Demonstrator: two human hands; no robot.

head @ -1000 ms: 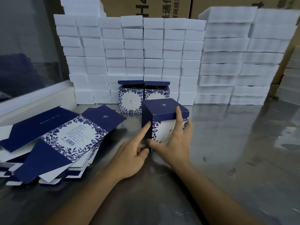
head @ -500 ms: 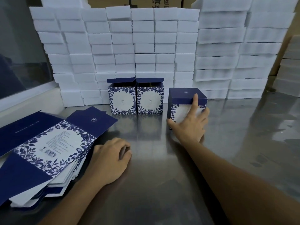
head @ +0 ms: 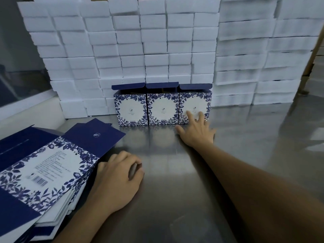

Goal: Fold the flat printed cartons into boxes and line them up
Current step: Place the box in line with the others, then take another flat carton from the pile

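Resting loosely curled on the steel table [head: 175, 199], the left hand [head: 117, 179] holds nothing; the stack of flat cartons [head: 43, 172] lies just beside it, touching its outer edge, and looks thick, so most of the folding seems left to do. Farther out, the right hand [head: 196, 132] is spread with straight fingers [head: 190, 116] pressing the front of the third box [head: 194, 107], gripping nothing. That box stands upright, touching the middle box [head: 163, 109], which touches the first box [head: 130, 110]: three made and lined up, lids up. Behind the pressing hand, a wall of white foam blocks [head: 157, 50] backs the row; the table beyond that hand's outer side leaves room for more.
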